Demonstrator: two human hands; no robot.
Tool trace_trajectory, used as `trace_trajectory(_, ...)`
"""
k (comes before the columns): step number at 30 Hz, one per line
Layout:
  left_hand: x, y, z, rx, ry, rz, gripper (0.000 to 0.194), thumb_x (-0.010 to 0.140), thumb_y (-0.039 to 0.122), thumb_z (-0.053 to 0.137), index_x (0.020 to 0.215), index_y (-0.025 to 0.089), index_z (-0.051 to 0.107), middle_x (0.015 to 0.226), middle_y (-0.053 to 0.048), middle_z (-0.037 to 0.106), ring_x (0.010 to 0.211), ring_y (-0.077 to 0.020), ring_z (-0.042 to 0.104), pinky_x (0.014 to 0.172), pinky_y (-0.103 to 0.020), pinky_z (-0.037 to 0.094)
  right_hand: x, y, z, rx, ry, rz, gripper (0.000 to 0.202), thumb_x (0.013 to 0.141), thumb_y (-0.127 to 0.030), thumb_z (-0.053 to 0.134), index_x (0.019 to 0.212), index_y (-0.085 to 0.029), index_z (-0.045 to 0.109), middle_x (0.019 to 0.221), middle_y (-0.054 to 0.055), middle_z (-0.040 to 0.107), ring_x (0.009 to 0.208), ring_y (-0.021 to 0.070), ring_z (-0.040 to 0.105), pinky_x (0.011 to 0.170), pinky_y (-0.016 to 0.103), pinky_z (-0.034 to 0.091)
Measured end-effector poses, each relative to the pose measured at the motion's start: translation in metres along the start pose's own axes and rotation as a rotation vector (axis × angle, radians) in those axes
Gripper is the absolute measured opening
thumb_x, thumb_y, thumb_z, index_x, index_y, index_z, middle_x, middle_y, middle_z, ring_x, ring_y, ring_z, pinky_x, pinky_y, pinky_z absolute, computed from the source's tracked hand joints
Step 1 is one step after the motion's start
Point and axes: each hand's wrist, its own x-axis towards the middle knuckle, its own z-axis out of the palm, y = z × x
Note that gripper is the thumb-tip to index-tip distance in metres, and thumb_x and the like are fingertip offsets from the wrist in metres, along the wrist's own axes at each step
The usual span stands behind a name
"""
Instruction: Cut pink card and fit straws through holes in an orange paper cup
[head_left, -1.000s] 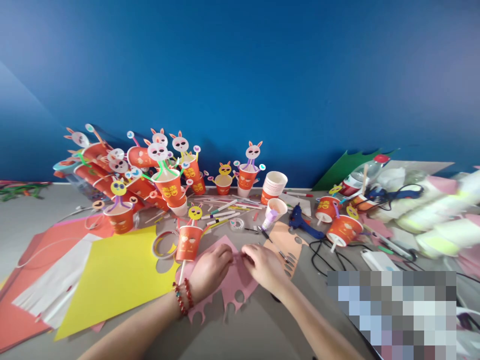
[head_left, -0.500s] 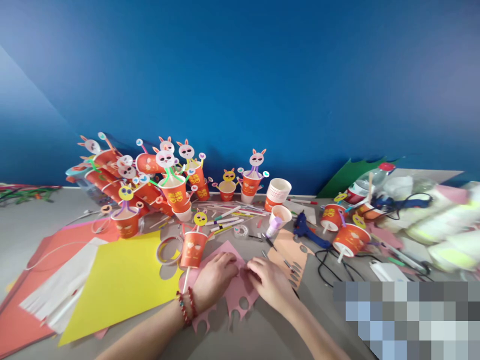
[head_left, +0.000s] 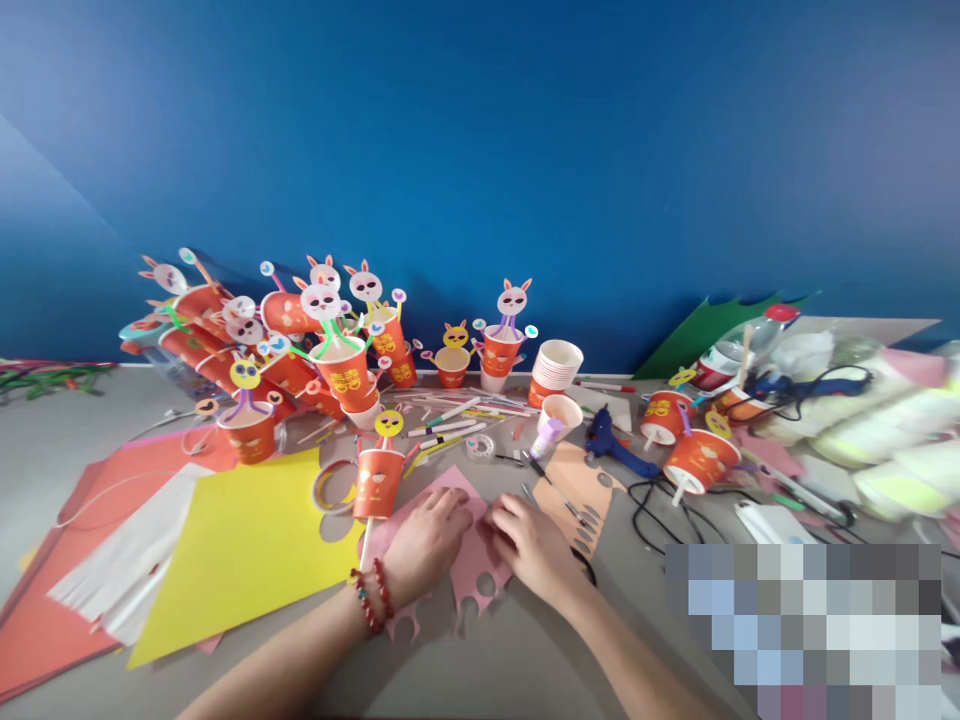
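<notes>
My left hand (head_left: pixel 431 540), with red bead bracelets (head_left: pixel 367 597) at its wrist, rests on a pink sheet of paper (head_left: pixel 474 558) with its fingers curled inward. Facing it, my right hand (head_left: pixel 534 548) is bent at the fingers, tips drawn together over the sheet's right side. Whatever lies between the fingertips is hidden or too small to name. Round cut-outs notch the sheet's lower edge. Left of my left hand, an orange paper cup (head_left: pixel 377 484) with a yellow animal face and a white stick stands tilted. Right of my right hand lies peach paper (head_left: pixel 574 490) with cut slots.
Yellow paper (head_left: pixel 247 560) and red sheets lie at left, a tape roll (head_left: pixel 335 487) beside them. Several decorated cups (head_left: pixel 346 378) crowd the back left. Stacked cups (head_left: pixel 556 372), markers and a blue glue gun (head_left: pixel 616 445) with a black cable sit behind and right.
The camera view has tilted slightly, so the table things appear a little higher. Both hands stay over the pink paper, their fingers shifted only slightly.
</notes>
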Motion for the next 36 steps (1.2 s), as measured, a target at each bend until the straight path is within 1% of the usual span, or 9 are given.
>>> trace_trajectory(5, -0.007, 0.000, -0.040, -0.060, 0.084, 0.034, 0.014, 0.091, 0.016, 0.053, 0.099, 0.020, 0.063, 0.124, -0.009, 0.063, 0.110, -0.0269, 0.059, 0.090, -0.042, 0.053, 0.000, 0.000, 0.000, 0.063, 0.003, -0.018, 0.013, 0.090, -0.011, 0.057, 0.095, -0.021, 0.064, 0.096, 0.006, 0.064, 0.091, 0.0227, 0.061, 0.078, 0.031, 0.049)
trace_trajectory(8, -0.025, -0.028, -0.077, -0.108, 0.227, -0.009, 0.016, 0.095, 0.019, 0.049, 0.101, 0.022, 0.064, 0.118, -0.007, 0.067, 0.109, -0.0229, 0.062, 0.094, -0.038, 0.051, 0.000, 0.000, 0.000, 0.069, 0.008, -0.025, 0.011, 0.092, -0.015, 0.056, 0.095, -0.021, 0.064, 0.097, 0.005, 0.065, 0.090, 0.0222, 0.062, 0.079, 0.032, 0.049)
trace_trajectory(11, -0.052, -0.070, -0.095, 0.003, 0.280, -0.198, 0.018, 0.096, 0.023, 0.046, 0.101, 0.020, 0.063, 0.112, -0.009, 0.067, 0.106, -0.0247, 0.062, 0.091, -0.039, 0.051, 0.000, 0.000, -0.001, 0.089, 0.019, -0.023, 0.010, 0.091, -0.014, 0.057, 0.094, -0.021, 0.064, 0.096, 0.005, 0.065, 0.091, 0.0222, 0.062, 0.079, 0.032, 0.049)
trace_trajectory(16, -0.088, -0.108, -0.073, 0.081, 0.002, -0.364, 0.013, 0.090, 0.031, 0.053, 0.093, 0.022, 0.063, 0.105, -0.008, 0.066, 0.096, -0.0271, 0.064, 0.082, -0.040, 0.051, 0.001, 0.002, 0.002, 0.129, 0.057, -0.009, 0.015, 0.091, -0.010, 0.056, 0.093, -0.022, 0.065, 0.094, 0.005, 0.066, 0.089, 0.0210, 0.064, 0.075, 0.029, 0.050)
trace_trajectory(19, -0.093, -0.112, -0.060, 0.082, -0.001, -0.387, 0.014, 0.092, 0.027, 0.048, 0.088, 0.022, 0.060, 0.101, -0.008, 0.066, 0.095, -0.0266, 0.064, 0.083, -0.040, 0.051, -0.001, 0.002, 0.005, 0.119, 0.070, 0.004, 0.019, 0.089, -0.006, 0.055, 0.094, -0.022, 0.065, 0.095, 0.005, 0.066, 0.088, 0.0207, 0.064, 0.075, 0.028, 0.049)
trace_trajectory(23, -0.094, -0.114, -0.064, 0.125, 0.142, -0.385, 0.015, 0.094, 0.030, 0.045, 0.093, 0.022, 0.058, 0.099, -0.009, 0.068, 0.094, -0.0275, 0.065, 0.083, -0.040, 0.050, -0.001, 0.002, 0.004, 0.120, 0.065, 0.022, 0.014, 0.091, -0.010, 0.057, 0.094, -0.021, 0.065, 0.095, 0.005, 0.066, 0.085, 0.0204, 0.065, 0.074, 0.028, 0.050)
trace_trajectory(26, -0.095, -0.104, -0.075, 0.132, 0.320, -0.421, 0.018, 0.096, 0.035, 0.044, 0.094, 0.021, 0.055, 0.091, -0.008, 0.069, 0.090, -0.0269, 0.066, 0.082, -0.038, 0.051, 0.000, 0.001, 0.002, 0.152, 0.061, 0.020, 0.012, 0.091, -0.014, 0.057, 0.093, -0.021, 0.066, 0.095, 0.005, 0.066, 0.087, 0.0201, 0.065, 0.075, 0.028, 0.050)
trace_trajectory(29, -0.091, -0.073, -0.082, -0.004, 0.431, -0.456, 0.016, 0.097, 0.036, 0.046, 0.099, 0.022, 0.053, 0.087, -0.005, 0.068, 0.079, -0.0216, 0.067, 0.068, -0.030, 0.051, 0.002, -0.001, -0.004, 0.202, 0.076, 0.022, 0.013, 0.093, -0.017, 0.054, 0.089, -0.022, 0.065, 0.090, 0.003, 0.067, 0.083, 0.0191, 0.064, 0.071, 0.027, 0.049)
trace_trajectory(36, -0.054, 0.006, -0.072, -0.609, 0.214, -0.158, 0.006, 0.099, 0.022, 0.043, 0.098, 0.022, 0.050, 0.077, 0.001, 0.061, 0.065, -0.0127, 0.061, 0.064, -0.024, 0.050, -0.010, -0.038, -0.045, 0.527, 0.251, -0.052, 0.026, 0.096, -0.027, 0.054, 0.122, -0.024, 0.055, 0.105, 0.006, 0.064, 0.073, 0.0156, 0.063, 0.069, 0.028, 0.054)
